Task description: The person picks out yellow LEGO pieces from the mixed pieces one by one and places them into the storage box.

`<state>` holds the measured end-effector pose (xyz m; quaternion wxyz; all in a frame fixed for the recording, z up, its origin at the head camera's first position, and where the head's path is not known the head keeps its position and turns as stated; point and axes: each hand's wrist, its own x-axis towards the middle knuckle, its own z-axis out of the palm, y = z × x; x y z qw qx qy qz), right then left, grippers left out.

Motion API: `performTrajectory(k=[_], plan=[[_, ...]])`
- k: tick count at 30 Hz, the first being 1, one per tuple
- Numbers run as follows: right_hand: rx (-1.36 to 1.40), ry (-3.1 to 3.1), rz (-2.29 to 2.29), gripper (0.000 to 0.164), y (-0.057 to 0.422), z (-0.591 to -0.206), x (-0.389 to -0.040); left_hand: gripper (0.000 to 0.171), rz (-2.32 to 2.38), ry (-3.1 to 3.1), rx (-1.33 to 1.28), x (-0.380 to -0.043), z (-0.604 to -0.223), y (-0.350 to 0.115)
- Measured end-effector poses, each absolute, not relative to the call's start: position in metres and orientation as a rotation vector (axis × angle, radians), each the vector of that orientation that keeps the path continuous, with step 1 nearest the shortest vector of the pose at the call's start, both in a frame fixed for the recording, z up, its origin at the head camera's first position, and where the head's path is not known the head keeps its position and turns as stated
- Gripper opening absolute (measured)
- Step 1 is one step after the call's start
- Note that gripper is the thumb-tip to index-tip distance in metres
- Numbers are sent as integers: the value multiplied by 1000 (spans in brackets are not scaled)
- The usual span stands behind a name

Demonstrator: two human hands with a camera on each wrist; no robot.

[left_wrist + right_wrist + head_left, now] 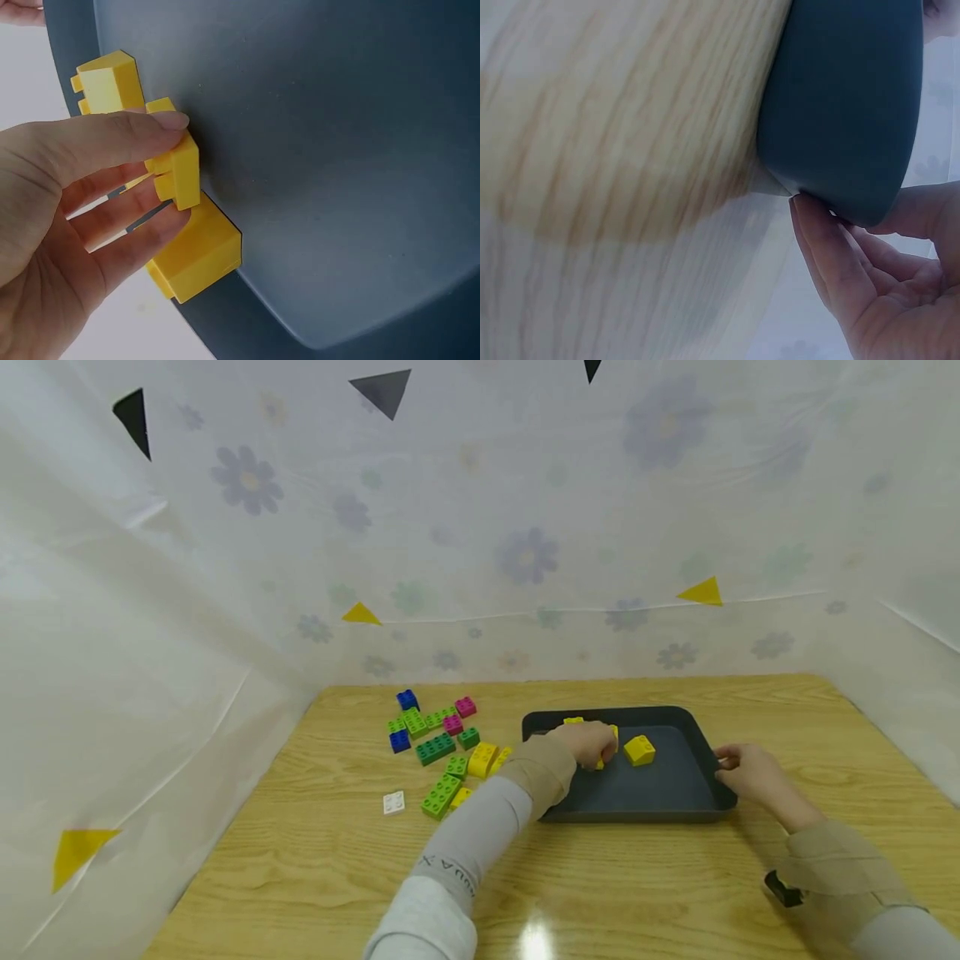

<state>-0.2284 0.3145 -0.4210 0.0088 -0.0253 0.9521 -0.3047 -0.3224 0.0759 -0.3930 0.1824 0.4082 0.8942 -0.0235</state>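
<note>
My left hand [587, 742] reaches over the dark grey tray [634, 795] and pinches a thin yellow toy brick [187, 174] between thumb and fingertips, its studs turned toward the palm. Beside it in the left wrist view, a yellow brick with a sloped face [109, 84] and a chunky yellow brick [201, 251] lie along the tray's edge. One yellow brick [640, 750] sits in the tray, right of that hand. At the tray's right side my right hand [756, 774] grips the wall, the thumb on one side and the fingers at the underside in the right wrist view.
Left of the tray, loose bricks are spread over the wooden table [315, 868]: lime bricks [441, 795], dark green bricks [436, 748], blue bricks [400, 741], pink bricks [465, 707] and yellow bricks [482, 760]. A white brick [393, 802] lies apart, nearer the front. A flowered sheet [465, 527] hangs behind.
</note>
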Motion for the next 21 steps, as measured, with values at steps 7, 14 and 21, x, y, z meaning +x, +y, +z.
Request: performTrajectory(k=[7,14,21], plan=[[-76,2976,-948,38,315,-420,-229,22,-57,2528,1124,-320,-393,76],[-91,2995,-945,37,314,-420,-228,21,-88,2514,1125,-320,-394,76],[-104,2999,-953,36,313,-420,-227,21,-76,2511,1112,-320,-394,77]])
